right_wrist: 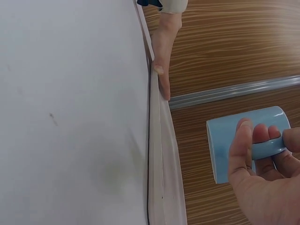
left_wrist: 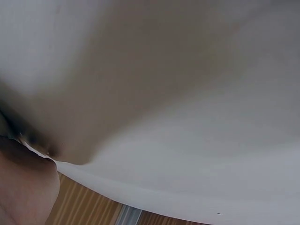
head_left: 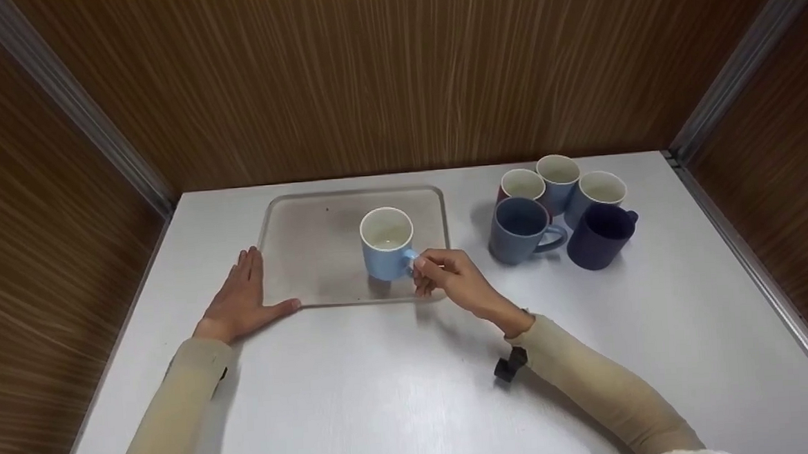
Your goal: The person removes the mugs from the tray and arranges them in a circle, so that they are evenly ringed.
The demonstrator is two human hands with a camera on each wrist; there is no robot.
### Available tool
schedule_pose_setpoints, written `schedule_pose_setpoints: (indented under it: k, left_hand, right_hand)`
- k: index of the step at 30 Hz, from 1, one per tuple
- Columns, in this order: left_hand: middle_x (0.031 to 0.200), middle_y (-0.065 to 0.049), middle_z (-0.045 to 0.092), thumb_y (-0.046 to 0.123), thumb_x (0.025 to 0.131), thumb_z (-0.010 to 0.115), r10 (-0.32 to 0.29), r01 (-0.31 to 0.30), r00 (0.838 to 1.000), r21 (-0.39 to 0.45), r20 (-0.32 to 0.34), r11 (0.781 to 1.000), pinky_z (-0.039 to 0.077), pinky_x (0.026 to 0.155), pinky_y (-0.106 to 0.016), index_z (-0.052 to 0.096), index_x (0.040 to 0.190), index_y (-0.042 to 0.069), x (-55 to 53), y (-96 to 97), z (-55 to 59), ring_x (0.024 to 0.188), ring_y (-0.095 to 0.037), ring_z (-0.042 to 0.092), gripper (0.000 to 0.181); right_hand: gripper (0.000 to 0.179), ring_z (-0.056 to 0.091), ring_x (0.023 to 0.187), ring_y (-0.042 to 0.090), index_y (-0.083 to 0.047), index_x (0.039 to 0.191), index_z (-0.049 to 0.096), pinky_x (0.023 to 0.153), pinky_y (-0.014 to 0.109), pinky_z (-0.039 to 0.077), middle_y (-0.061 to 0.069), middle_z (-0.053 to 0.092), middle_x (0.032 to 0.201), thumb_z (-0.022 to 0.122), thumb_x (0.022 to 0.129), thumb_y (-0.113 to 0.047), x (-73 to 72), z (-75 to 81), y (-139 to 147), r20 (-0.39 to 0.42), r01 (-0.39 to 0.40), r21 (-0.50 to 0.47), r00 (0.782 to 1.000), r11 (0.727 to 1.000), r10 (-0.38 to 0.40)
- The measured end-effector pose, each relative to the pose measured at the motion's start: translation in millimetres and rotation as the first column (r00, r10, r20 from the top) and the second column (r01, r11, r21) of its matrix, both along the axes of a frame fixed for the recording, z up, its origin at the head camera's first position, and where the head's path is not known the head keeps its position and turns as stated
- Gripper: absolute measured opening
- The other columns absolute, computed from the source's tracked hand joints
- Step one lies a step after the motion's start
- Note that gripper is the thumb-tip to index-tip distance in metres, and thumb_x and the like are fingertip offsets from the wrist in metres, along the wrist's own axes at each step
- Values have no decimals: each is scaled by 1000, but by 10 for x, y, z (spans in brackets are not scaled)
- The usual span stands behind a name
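A light blue mug [head_left: 385,259] with a cream inside is held upright above the right part of the tray [head_left: 301,253], its shadow beneath it. My right hand [head_left: 459,283] pinches its handle from the right; the right wrist view shows the fingers [right_wrist: 241,147] curled at the handle of this mug [right_wrist: 220,131]. At the tray's near left corner lies my left hand [head_left: 238,301], fingers straight along the left edge and thumb at the near edge. Only a blurred bit of that hand [left_wrist: 28,187] appears in the left wrist view.
Right of the tray stand several mugs: a grey-blue mug [head_left: 515,238], a dark purple mug [head_left: 598,241], a reddish mug [head_left: 523,183] partly hidden behind, and two blue mugs [head_left: 559,177]. Wood-grain panels [head_left: 403,75] enclose the white table [head_left: 357,382] at the back and sides.
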State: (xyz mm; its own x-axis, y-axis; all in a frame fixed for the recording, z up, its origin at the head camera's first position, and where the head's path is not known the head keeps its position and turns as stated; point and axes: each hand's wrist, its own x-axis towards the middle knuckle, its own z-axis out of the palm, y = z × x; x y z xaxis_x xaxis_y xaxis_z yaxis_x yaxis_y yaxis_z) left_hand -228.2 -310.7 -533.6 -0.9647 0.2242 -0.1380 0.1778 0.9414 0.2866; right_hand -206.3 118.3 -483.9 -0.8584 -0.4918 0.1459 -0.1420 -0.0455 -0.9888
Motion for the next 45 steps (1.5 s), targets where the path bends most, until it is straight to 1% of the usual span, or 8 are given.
schedule_pose_setpoints:
  k: [2, 5, 7, 9, 14, 23, 32, 45]
  left_hand:
    - [178, -26, -6, 92, 87, 54, -1, 1, 1000, 3, 0, 1000, 6, 136, -56, -5, 168, -7, 0, -6, -6, 166, -42, -5, 140]
    - [178, -26, -6, 92, 87, 53, 0, 0, 1000, 4, -3, 1000, 6, 136, -56, -5, 168, -7, -10, -16, -17, 166, -42, -5, 140]
    - [178, -26, -6, 91, 87, 53, -2, 2, 1000, 5, -1, 1000, 6, 136, -55, -5, 167, -7, -14, -11, -14, 166, -43, -6, 140]
    - [177, -27, -6, 91, 88, 53, -5, 5, 1000, 4, 3, 1000, 5, 136, -55, -5, 167, -8, -15, -2, -8, 166, -44, -6, 140]
    - [177, -29, -6, 88, 89, 55, -14, 14, 1000, 6, 6, 1000, 5, 136, -56, -5, 166, -10, -16, 12, 9, 165, -46, -5, 138]
    - [177, -29, -5, 90, 88, 54, -9, 9, 1000, 2, -2, 1000, 5, 136, -55, -5, 167, -9, -14, 25, 12, 166, -44, -5, 139]
    - [177, -28, -6, 89, 88, 55, -3, 3, 1000, 13, -2, 1000, 6, 136, -56, -6, 167, -8, -4, 17, 0, 166, -44, -5, 140]
    - [177, -28, -5, 91, 86, 55, 5, -5, 1000, 4, -8, 1000, 6, 136, -55, -5, 167, -8, -22, 7, -31, 166, -43, -5, 141]
  right_hand:
    - [34, 71, 78, 14, 16, 101, 64, 74, 28, 62, 33, 64, 97, 53, 113, -14, 28, -2, 28, 3, 2, 7, 1000, 1000, -2]
    - [35, 72, 78, 13, 19, 102, 62, 73, 26, 62, 24, 67, 94, 54, 113, -14, 63, -6, 78, -6, 2, 15, 1000, 1000, -2]
    - [36, 72, 78, 13, 20, 103, 62, 72, 26, 62, 15, 68, 92, 54, 113, -14, 88, -6, 119, -15, -4, 13, 1000, 1000, 4]
    - [37, 72, 79, 13, 21, 103, 60, 71, 25, 61, 11, 68, 92, 53, 113, -14, 119, -3, 165, -16, -17, 0, 1000, 1000, 17]
    - [39, 71, 79, 13, 23, 102, 58, 70, 25, 60, 15, 66, 92, 52, 114, -13, 191, 14, 280, -8, -44, -29, 999, 999, 44]
    - [36, 71, 78, 13, 17, 99, 61, 70, 25, 60, 8, 67, 88, 52, 113, -14, 324, 26, 492, -9, -41, -4, 999, 999, 41]
    - [35, 71, 78, 12, 18, 100, 60, 71, 25, 61, 8, 68, 89, 53, 113, -14, 458, 39, 696, -19, -17, 13, 1000, 1000, 17]
    - [32, 72, 77, 11, 19, 98, 60, 69, 25, 61, 4, 68, 88, 50, 113, -8, 546, 14, 1047, -67, 49, 27, 997, 998, -48]
